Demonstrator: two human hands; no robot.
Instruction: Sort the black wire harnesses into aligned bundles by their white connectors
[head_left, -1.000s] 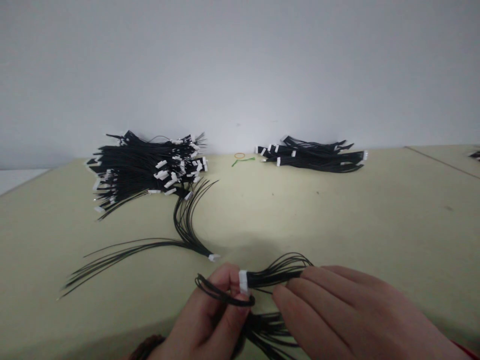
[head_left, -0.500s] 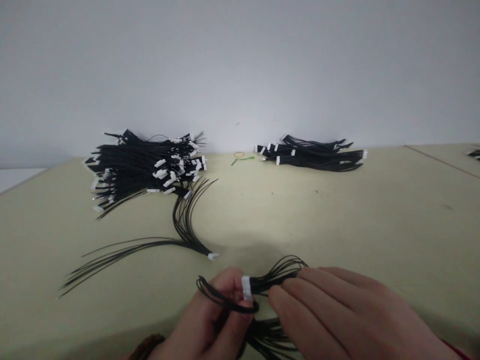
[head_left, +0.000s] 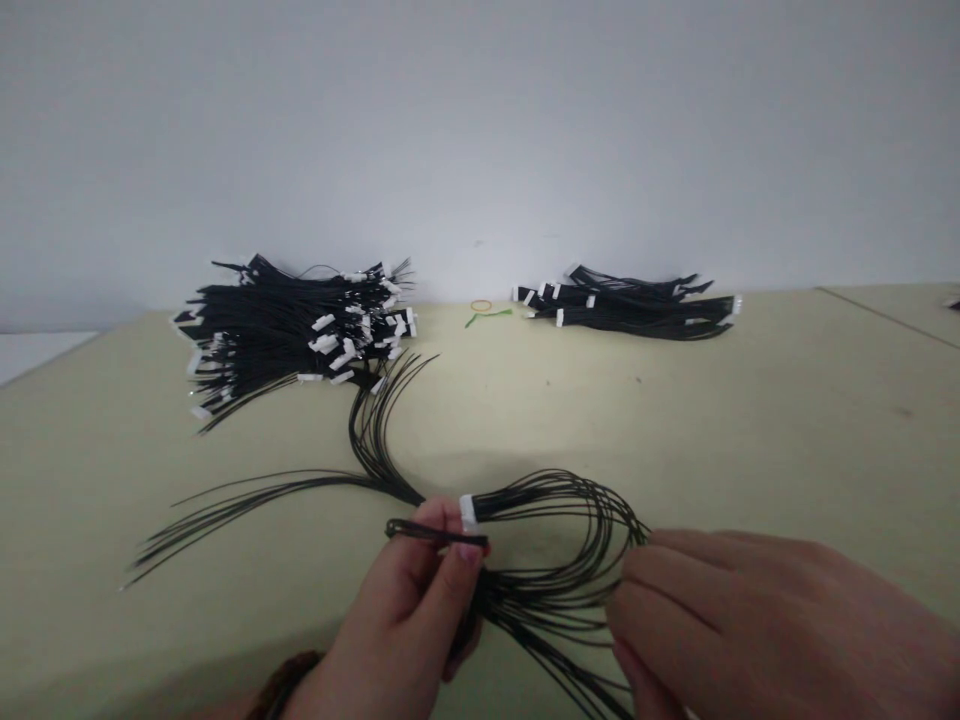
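Observation:
My left hand (head_left: 420,600) is closed around a black wire harness (head_left: 555,580), its thumb and fingers pinching near the white connector (head_left: 468,514). A small loop of wires (head_left: 427,532) sticks out to the left over these fingers. From the connector, thin black wires arc right and bend back toward the palm, while other ends fan out to the lower right. My right hand (head_left: 757,620) has its fingers curled at the right side of the arc, closed on some of the wires; its fingertips are partly hidden. Behind my left hand lies another loose harness (head_left: 382,470) with spread wire ends.
A large pile of black harnesses with white connectors (head_left: 277,330) lies at the back left. A smaller bundle (head_left: 637,305) is at the back right. Between them are an orange rubber band (head_left: 481,306) and a green strip (head_left: 489,316). A pale wall (head_left: 480,140) stands behind the table (head_left: 787,430).
My right hand has moved right and curled from a flatter pose, and the wires now show as a wide arc. My left hand has risen slightly and shifted left with the connector.

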